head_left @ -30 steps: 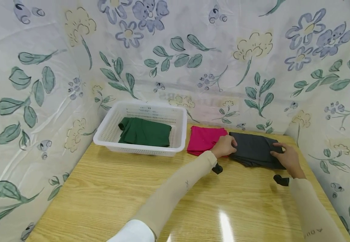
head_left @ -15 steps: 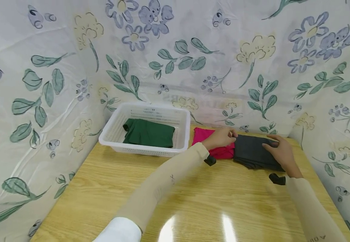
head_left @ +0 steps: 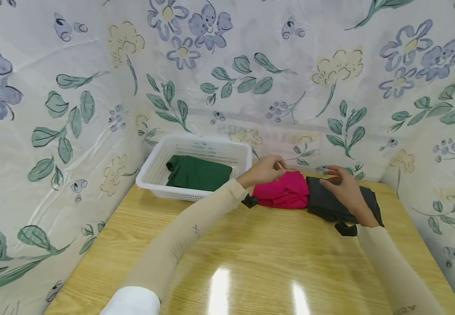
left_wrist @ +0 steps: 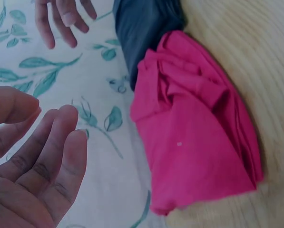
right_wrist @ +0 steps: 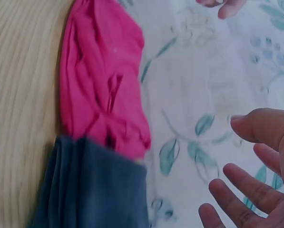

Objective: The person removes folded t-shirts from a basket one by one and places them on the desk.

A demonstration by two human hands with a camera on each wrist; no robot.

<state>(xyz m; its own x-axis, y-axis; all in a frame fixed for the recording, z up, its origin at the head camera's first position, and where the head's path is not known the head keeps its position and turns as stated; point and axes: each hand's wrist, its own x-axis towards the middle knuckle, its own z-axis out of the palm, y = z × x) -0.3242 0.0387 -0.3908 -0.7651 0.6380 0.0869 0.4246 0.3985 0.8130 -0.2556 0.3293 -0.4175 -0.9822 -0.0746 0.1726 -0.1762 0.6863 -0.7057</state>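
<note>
My left hand [head_left: 265, 169] hovers over the left part of a folded pink cloth [head_left: 286, 192], its fingers relaxed and holding nothing. In the left wrist view the fingers [left_wrist: 68, 156] are loosely bent, apart from the pink cloth [left_wrist: 194, 137]. My right hand [head_left: 345, 189] is raised over a folded dark grey cloth [head_left: 323, 203], thumb and fingers spread with nothing between them. The right wrist view shows the grey cloth [right_wrist: 108, 185] lying against the end of the pink one [right_wrist: 103, 71]. Part of the pink cloth is hidden behind my left hand in the head view.
A white perforated basket [head_left: 146, 175] with a folded green cloth [head_left: 199, 173] in it stands at the back left of the wooden table [head_left: 251, 249]. A floral curtain [head_left: 227, 78] hangs close behind and along both sides. Small black devices are worn at both wrists.
Both hands have lifted off the grey cloth. My left hand has moved left over the pink cloth; my right hand has risen and shifted left. The head view has shifted slightly left.
</note>
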